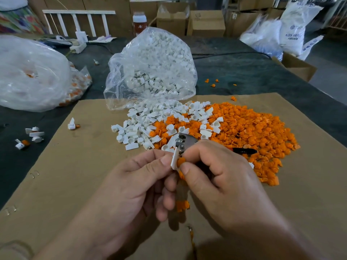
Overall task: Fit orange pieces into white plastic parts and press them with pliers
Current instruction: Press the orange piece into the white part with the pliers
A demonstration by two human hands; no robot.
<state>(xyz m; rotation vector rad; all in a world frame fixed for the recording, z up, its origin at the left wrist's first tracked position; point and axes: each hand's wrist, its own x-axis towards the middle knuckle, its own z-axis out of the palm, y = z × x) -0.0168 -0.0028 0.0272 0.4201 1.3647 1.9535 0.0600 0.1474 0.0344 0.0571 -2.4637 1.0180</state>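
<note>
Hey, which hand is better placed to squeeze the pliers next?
Right. The right hand holds the pliers while pinching the orange piece; the left hand is busy pinching the white part.

On the flat brown cardboard sheet (75,175), a heap of orange plastic pieces (253,132) lies far right, a heap of white plastic parts (142,122) far middle, the two touching. A clear plastic bag of white parts (154,68) overlaps the sheet's far edge.
</note>
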